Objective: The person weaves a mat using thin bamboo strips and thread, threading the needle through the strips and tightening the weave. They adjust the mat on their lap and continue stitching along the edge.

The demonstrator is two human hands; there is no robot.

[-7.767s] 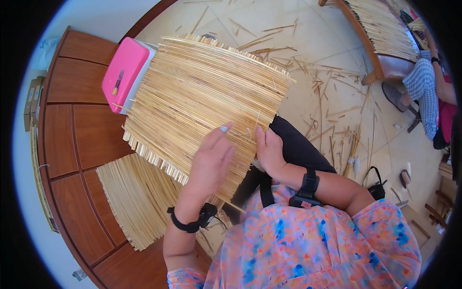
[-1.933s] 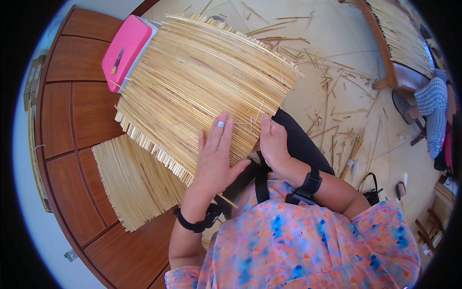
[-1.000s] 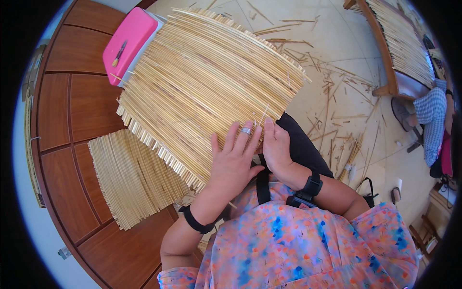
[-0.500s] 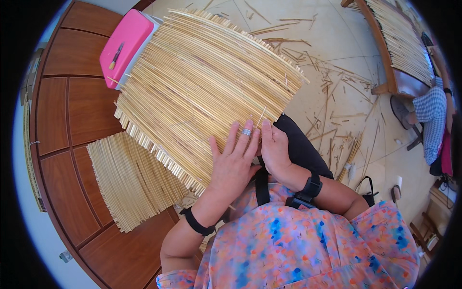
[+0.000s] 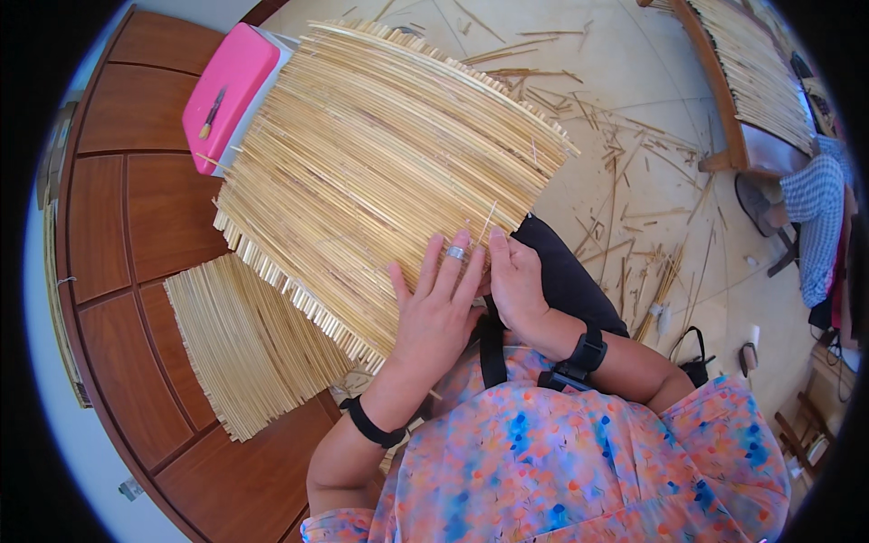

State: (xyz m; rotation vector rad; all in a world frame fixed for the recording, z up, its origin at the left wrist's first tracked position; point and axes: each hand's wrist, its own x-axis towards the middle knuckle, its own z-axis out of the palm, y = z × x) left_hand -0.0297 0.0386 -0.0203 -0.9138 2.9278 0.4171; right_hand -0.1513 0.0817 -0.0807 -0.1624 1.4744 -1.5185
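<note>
Brown panelled wood (image 5: 172, 213) runs down the far left, and in front of it a smaller stalk mat (image 5: 244, 344) shows lower down, partly covered from view by a larger one. Above that, a brush (image 5: 211, 113) lies on a pink lid (image 5: 243, 68). The larger straw mat (image 5: 389, 163) fills the middle, its stalks side by side, its near end at both hands. The left hand (image 5: 433, 321), with a silver ring (image 5: 455, 253) on one finger, rests palm down on that end; its grip is spread flat, the mat under the fingers rather than between them. Just beside it, the right hand (image 5: 520, 285) is at the mat's right edge, thumb up against it by a thin pale sliver (image 5: 489, 217). Its fingers are curled, but their tips are hidden, so I cannot tell whether this grip has hold of the edge. Dark trousers (image 5: 575, 285) show past that edge. Farther right, broken stalks (image 5: 625, 217) litter the tiled floor (image 5: 715, 249), near another person's checked trouser leg (image 5: 810, 217).
</note>
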